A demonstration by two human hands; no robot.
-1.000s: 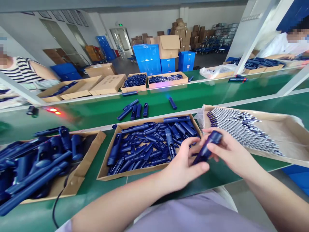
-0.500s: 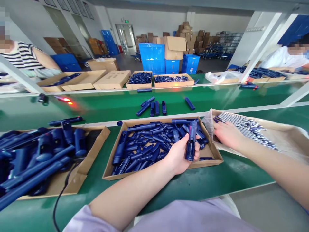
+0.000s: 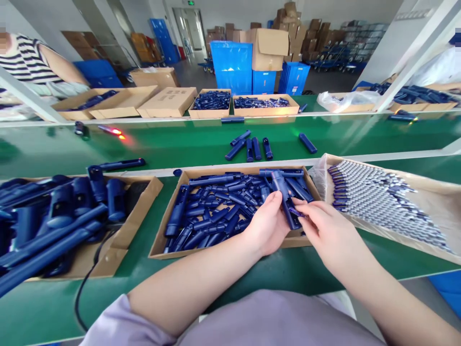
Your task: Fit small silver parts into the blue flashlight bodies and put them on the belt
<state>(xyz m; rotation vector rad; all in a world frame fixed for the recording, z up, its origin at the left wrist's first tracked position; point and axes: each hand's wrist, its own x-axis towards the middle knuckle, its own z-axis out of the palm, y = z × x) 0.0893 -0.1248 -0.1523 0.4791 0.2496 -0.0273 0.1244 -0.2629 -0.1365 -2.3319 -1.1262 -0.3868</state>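
My left hand is wrapped round a dark blue tubular plastic housing, tilted, with an opening along its side. The fingertips of my right hand pinch a small dark purple piece against that opening; my fingers hide most of it. Beneath both hands lies a shallow cardboard box full of similar blue plastic parts. To the right, a plastic-lined cardboard box contains rows of small silver-white cylindrical pieces with dark purple ends.
At left stands another box heaped with larger blue housings, a black cable running from it. Several loose blue housings lie on the green surface beyond. Across it are more boxes and a person in a striped top.
My right hand has come from the box of silver-white pieces to the housing in my left hand, bringing a small dark piece. The housing has tilted, and the view has shifted slightly.
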